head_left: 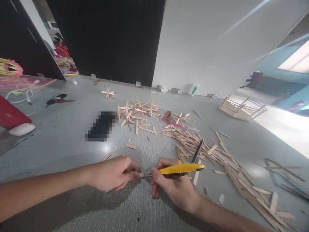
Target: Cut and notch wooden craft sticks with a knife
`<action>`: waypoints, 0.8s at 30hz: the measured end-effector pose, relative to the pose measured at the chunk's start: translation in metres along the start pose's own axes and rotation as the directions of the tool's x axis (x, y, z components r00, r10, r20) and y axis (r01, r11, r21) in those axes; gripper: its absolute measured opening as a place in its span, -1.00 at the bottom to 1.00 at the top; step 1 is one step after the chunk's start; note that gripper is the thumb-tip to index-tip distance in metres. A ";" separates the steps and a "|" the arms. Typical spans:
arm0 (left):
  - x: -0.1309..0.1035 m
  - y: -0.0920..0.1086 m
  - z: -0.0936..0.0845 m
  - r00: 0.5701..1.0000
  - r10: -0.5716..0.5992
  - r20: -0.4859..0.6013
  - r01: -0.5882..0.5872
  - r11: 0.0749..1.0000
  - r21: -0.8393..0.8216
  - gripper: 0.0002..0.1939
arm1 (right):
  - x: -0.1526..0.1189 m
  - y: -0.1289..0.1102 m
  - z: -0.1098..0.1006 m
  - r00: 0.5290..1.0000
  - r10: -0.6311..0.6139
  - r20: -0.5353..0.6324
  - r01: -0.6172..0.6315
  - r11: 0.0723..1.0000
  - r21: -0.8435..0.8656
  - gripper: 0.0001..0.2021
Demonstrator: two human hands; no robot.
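My left hand (118,174) pinches a short flat wooden craft stick (142,174) between thumb and fingers. From the right, my right hand (171,185) grips a yellow utility knife (182,168), its tip end at the stick. The handle points off to the right. Both hands are low over the grey tabletop (108,212). Beyond the right hand, a black pen (198,150) and a slim yellow tool (180,156) lie by a long heap of loose craft sticks (193,143). A short stick piece (130,146) rests just past my left hand.
Star-shaped stick pieces (138,109) are gathered farther back. A pixelated dark rectangle (101,127) is left of them. Keys (58,100) and a white mouse (22,129) lie at the left. A stick frame (241,109) stands far right. Black and white panels (205,45) rise behind.
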State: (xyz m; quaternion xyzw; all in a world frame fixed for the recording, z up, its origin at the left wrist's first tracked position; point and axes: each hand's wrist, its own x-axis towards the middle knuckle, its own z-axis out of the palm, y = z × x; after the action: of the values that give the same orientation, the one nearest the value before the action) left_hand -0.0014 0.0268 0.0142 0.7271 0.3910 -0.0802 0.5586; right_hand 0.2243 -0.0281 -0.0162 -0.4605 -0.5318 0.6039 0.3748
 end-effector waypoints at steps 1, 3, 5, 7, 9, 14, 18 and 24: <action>0.000 0.001 0.000 1.000 -0.004 -0.001 0.004 1.000 0.001 -0.64 | 0.000 0.000 0.000 1.000 -0.004 0.001 0.004 1.000 -0.004 -0.53; 0.000 0.003 0.000 1.000 -0.007 -0.004 0.007 1.000 0.000 -0.64 | 0.000 0.001 0.000 1.000 -0.008 -0.002 0.008 1.000 -0.013 -0.53; 0.001 0.003 0.000 1.000 -0.005 -0.006 0.005 1.000 -0.002 -0.64 | 0.001 0.003 0.000 1.000 -0.008 -0.008 0.007 1.000 -0.025 -0.52; 0.001 0.001 0.000 1.000 0.003 -0.001 -0.003 1.000 -0.008 -0.64 | 0.001 0.005 0.000 1.000 -0.013 -0.013 0.013 0.999 -0.033 -0.51; 0.001 -0.001 0.001 1.000 0.006 -0.002 -0.006 1.000 -0.028 -0.65 | 0.001 0.008 -0.001 1.000 -0.016 -0.010 0.016 0.999 -0.035 -0.51; 0.000 -0.008 0.003 0.996 0.005 -0.094 -0.019 0.989 -0.144 -0.59 | -0.007 0.013 -0.005 0.977 -0.212 0.012 0.203 0.914 -0.351 -0.67; 0.001 -0.016 0.007 0.982 0.056 -0.178 -0.101 0.962 -0.255 -0.60 | -0.017 0.017 -0.007 0.754 -0.629 0.191 0.577 0.494 -0.650 -0.78; -0.005 -0.010 0.013 0.915 0.178 -0.361 -0.253 0.952 -0.173 -0.60 | -0.024 0.022 -0.011 0.658 -0.679 0.325 0.641 0.279 -0.715 -0.60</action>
State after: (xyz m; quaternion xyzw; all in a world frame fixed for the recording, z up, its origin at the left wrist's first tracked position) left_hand -0.0076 0.0136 0.0044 0.7038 0.4050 0.1522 0.5635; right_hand 0.2422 -0.0508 -0.0344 -0.3249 -0.8703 0.0861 0.3599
